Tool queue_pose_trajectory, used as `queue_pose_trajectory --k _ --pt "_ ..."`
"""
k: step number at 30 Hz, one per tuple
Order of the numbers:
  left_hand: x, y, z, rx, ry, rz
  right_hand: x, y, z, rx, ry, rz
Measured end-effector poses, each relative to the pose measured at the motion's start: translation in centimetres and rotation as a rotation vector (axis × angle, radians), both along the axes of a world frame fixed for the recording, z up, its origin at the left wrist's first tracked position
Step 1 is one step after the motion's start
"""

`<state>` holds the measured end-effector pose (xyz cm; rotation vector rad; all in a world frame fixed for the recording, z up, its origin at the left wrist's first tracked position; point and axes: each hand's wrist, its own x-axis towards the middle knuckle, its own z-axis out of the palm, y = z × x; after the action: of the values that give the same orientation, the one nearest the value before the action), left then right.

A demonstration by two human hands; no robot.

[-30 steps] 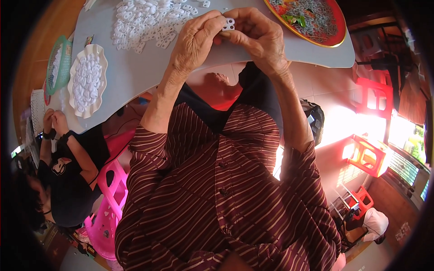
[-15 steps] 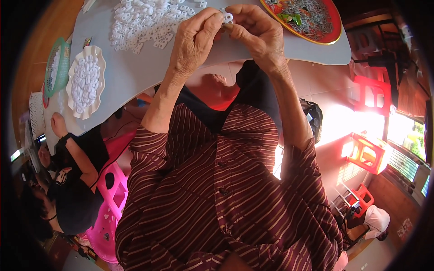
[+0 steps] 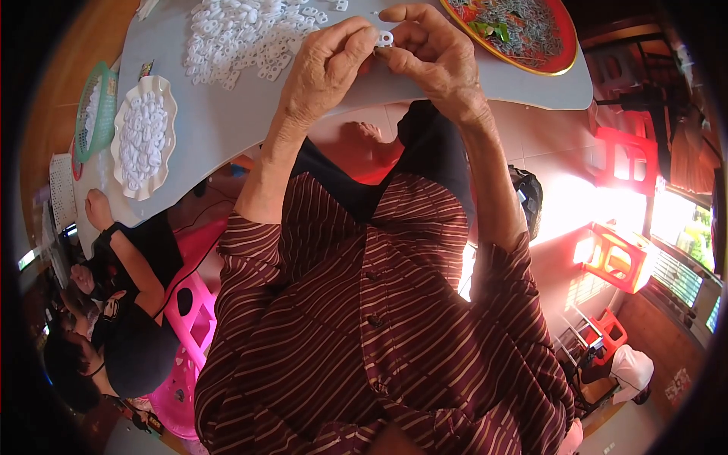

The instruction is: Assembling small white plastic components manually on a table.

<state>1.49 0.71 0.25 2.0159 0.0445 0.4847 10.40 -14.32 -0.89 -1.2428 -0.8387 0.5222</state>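
Observation:
A small white plastic piece with a round hole (image 3: 386,38) is held up between my two hands, above the table's near edge. My left hand (image 3: 327,70) is closed, pinching the piece between thumb and fingertips. From the other side, my right hand (image 3: 442,67) has its thumb tip against the lower edge of the piece, the index finger raised above it and the other fingers curled behind. Whether a smaller part sits between the right fingertips is hidden. Beyond my left hand lies a heap of similar white plastic pieces (image 3: 227,38), spread over the table.
On the grey table (image 3: 205,125), a red round tray (image 3: 563,61) of thin grey metal parts stands at right. A wavy-edged white dish (image 3: 119,148) of white pieces and a green basket (image 3: 106,106) are at left. Another person's arm (image 3: 136,262) rests at the left table edge.
Both hands stay together round the white piece, which has tilted slightly and shows its round hole more fully. At lower left, the other person's head and body have shifted a little.

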Motion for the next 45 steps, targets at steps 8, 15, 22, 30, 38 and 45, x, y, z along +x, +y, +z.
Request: queue_pose_trajectory --k 8,15,22,30,38,45 --pt "0.3 0.2 -0.5 -0.094 0.004 -0.014 0.1 0.5 -0.6 0.08 0.031 0.035" --pt "0.1 0.3 -0.8 -0.25 0.02 -0.035 -0.7 0.9 -0.6 0.047 -0.063 -0.053" --pt "0.0 0.3 -0.6 -0.111 0.061 0.004 -1.0 1.0 -0.5 0.032 -0.127 -0.119" --pt "0.0 -0.1 -0.3 -0.135 0.051 -0.016 -1.0 0.9 -0.3 -0.039 -0.295 -0.159" --pt "0.1 -0.2 -0.6 -0.131 -0.016 -0.029 -1.4 1.1 0.2 -0.06 -0.291 -0.215" --pt "0.1 -0.1 -0.5 -0.125 0.032 -0.041 -1.5 1.0 0.4 -0.04 -0.369 -0.253"
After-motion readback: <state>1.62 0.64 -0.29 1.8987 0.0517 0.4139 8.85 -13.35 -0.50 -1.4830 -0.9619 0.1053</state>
